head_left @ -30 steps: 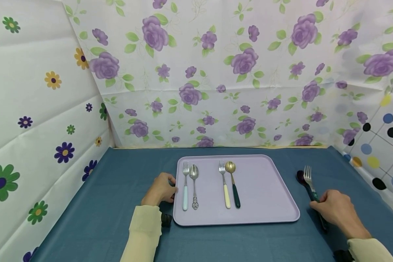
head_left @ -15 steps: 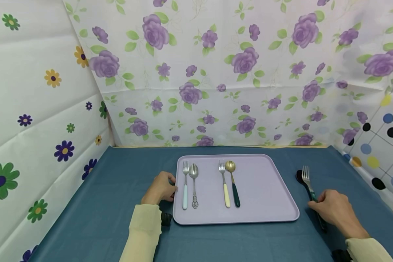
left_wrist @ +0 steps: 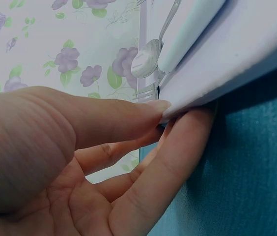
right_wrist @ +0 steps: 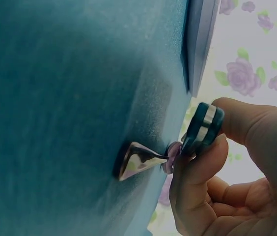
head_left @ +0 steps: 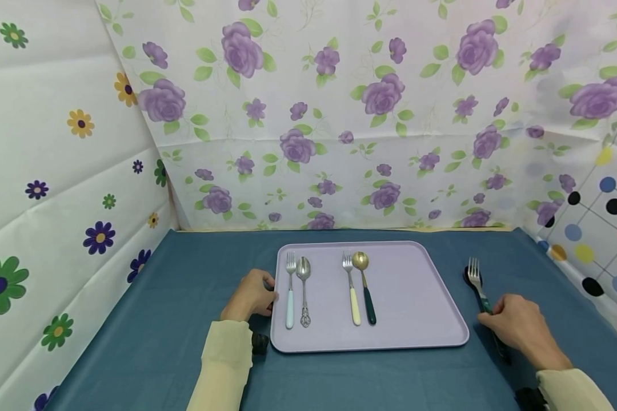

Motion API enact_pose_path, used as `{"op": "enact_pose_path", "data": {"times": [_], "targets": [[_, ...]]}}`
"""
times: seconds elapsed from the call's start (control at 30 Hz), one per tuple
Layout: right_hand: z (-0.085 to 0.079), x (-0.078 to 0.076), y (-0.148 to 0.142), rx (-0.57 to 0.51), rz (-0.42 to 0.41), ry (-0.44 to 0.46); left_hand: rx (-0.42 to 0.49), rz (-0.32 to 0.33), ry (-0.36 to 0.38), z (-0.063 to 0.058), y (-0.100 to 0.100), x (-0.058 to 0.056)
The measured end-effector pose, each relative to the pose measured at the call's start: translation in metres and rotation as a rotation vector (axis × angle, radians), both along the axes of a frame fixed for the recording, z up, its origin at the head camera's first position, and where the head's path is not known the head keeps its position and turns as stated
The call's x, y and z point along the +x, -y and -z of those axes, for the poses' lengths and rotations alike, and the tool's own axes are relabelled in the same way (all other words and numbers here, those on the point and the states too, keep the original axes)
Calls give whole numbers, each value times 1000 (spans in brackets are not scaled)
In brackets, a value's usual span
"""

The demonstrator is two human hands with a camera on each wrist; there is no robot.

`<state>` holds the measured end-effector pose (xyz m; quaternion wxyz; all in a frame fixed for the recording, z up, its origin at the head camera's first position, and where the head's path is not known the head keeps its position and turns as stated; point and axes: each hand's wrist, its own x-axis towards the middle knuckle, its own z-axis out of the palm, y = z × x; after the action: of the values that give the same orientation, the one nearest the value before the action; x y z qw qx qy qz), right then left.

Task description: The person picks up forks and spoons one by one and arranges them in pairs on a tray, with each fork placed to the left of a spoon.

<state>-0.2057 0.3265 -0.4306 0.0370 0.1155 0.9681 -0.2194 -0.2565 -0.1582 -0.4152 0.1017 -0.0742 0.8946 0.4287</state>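
Note:
A pale lilac tray (head_left: 416, 302) lies on the blue cloth. My left hand (head_left: 252, 294) pinches its left rim, thumb on top and a finger under the edge in the left wrist view. On the tray are a fork with a pale mint handle (head_left: 290, 308), an ornate silver spoon (head_left: 304, 268), a fork with a cream handle (head_left: 355, 308) and a gold spoon with a green handle (head_left: 369, 308). Right of the tray, my right hand (head_left: 521, 325) holds a fork (head_left: 475, 271) by its green handle (right_wrist: 202, 130), banded with white. A spoon with a dark bowl (head_left: 466, 276) lies beneath, partly hidden.
Blue cloth (head_left: 391, 382) covers the table. A purple rose backdrop (head_left: 298, 145) stands behind, a flowered sheet (head_left: 56, 257) on the left and a dotted sheet (head_left: 596, 240) on the right. The shiny handle end of the spoon (right_wrist: 136, 162) shows on the cloth.
My right hand has shifted slightly left with the fork, whose tines now overlap the dark spoon more. My left hand and the tray have stayed in place.

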Motion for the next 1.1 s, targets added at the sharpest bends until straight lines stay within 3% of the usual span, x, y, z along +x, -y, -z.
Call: {"op": "enact_pose_path", "data": {"times": [1.1], "targets": [[0,-8,16,-3,-1,2,6,5,-8,2,1,0]]}}
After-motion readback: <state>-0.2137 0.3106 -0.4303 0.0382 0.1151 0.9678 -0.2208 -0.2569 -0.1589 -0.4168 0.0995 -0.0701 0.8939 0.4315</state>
